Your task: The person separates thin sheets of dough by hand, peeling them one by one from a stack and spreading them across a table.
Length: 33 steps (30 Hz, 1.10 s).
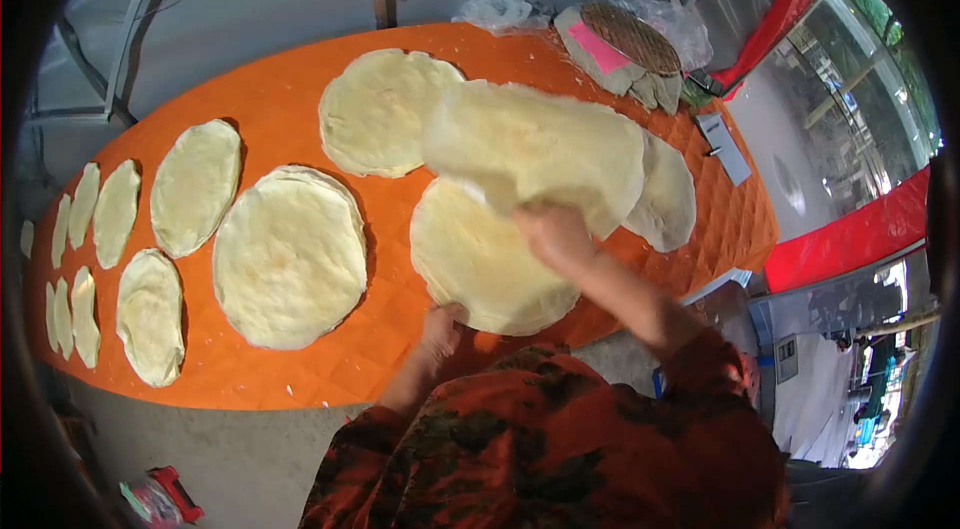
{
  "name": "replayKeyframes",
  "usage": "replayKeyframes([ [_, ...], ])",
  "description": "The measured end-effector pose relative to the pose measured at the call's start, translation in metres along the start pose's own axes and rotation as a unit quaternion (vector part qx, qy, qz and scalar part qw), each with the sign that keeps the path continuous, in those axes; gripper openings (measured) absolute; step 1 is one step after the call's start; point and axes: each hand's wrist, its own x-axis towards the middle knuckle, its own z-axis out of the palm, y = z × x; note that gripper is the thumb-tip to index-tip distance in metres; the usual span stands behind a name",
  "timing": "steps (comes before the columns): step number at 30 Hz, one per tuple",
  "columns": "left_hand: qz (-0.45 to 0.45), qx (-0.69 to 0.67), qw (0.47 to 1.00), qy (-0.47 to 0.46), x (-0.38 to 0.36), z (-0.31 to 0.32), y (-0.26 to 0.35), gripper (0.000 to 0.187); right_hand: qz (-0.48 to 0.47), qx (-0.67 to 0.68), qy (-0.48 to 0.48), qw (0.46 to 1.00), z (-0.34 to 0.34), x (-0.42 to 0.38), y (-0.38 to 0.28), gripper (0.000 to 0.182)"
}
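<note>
My right hand (555, 234) is closed on the near edge of a thin, pale flatbread (540, 139). That sheet is raised and blurred, spanning the space between several other rounds. Below it lies a stack of flatbreads (490, 269), partly covered by the sheet and my forearm. My left hand (442, 326) is by the table's front edge, fingertips right at the stack's left rim; its fingers are mostly hidden. Behind the sheet, to the left, sits another round stack (385, 114). Part of a further flatbread (668, 194) shows at the right.
An orange quilted cloth (290, 384) covers the long table. More flatbread stacks (290, 254) line its left side. At the back right are a round woven piece (630, 37), a pink cloth (598, 49) and clear plastic (500, 9). A grey box (722, 147) lies near the right edge.
</note>
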Motion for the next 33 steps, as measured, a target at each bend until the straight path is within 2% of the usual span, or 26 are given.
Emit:
replayKeyframes([
  [3, -0.001, -0.002, 1.0, -0.001, -0.009, 0.009, 0.005, 0.041, 0.013, 0.033, -0.063, 0.997, 0.094, -0.049, -0.012, 0.01],
  [5, -0.006, 0.001, 1.0, 0.001, -0.013, 0.013, 0.008, 0.041, 0.02, 0.045, -0.086, 0.995, 0.127, -0.072, -0.024, 0.01],
  [10, -0.017, -0.022, 1.0, -0.007, -0.014, 0.014, 0.008, 0.039, 0.024, 0.048, -0.083, 0.995, 0.127, -0.078, -0.045, 0.008],
  [13, 0.001, -0.013, 1.0, -0.012, -0.015, 0.019, 0.006, 0.036, 0.0, 0.06, -0.119, 0.991, 0.136, -0.087, -0.049, 0.013],
  [16, -0.013, -0.021, 1.0, -0.007, -0.013, 0.016, 0.006, 0.036, 0.043, 0.076, -0.121, 0.989, 0.139, -0.09, -0.062, 0.017],
  [19, -0.02, -0.018, 0.999, -0.039, -0.016, 0.021, 0.008, 0.035, 0.039, 0.091, -0.065, 0.993, 0.12, -0.093, -0.068, 0.019],
  [22, 0.007, -0.005, 1.0, -0.025, -0.024, 0.035, 0.01, 0.034, 0.058, 0.065, -0.027, 0.996, 0.135, -0.098, -0.057, 0.016],
  [24, 0.0, 0.009, 1.0, -0.02, -0.026, 0.026, 0.01, 0.035, 0.055, 0.098, -0.101, 0.989, 0.139, -0.086, -0.041, 0.014],
  [25, -0.008, 0.018, 0.999, -0.026, -0.022, 0.024, 0.008, 0.036, 0.06, 0.109, -0.135, 0.983, 0.134, -0.076, -0.026, 0.015],
  [27, 0.015, 0.106, 0.994, 0.009, -0.02, 0.022, 0.007, 0.037, 0.061, 0.105, -0.075, 0.99, 0.094, -0.031, 0.0, 0.014],
  [29, 0.041, 0.095, 0.995, 0.008, 0.0, -0.005, -0.005, 0.037, 0.085, 0.092, -0.131, 0.983, -0.01, 0.027, 0.006, 0.009],
  [30, 0.057, 0.087, 0.995, 0.012, 0.008, -0.012, -0.01, 0.037, 0.082, 0.091, -0.047, 0.991, -0.004, 0.052, 0.028, 0.012],
  [31, 0.06, 0.092, 0.994, 0.016, 0.007, -0.008, -0.011, 0.037, 0.139, 0.055, -0.161, 0.976, -0.07, 0.078, 0.03, 0.016],
  [32, 0.065, 0.097, 0.993, 0.021, 0.003, -0.003, -0.008, 0.038, 0.207, 0.126, -0.091, 0.966, -0.095, 0.098, 0.05, 0.017],
  [33, 0.07, 0.102, 0.992, 0.028, 0.0, 0.001, -0.006, 0.038, 0.181, 0.17, -0.077, 0.966, -0.123, 0.112, 0.075, 0.018],
])
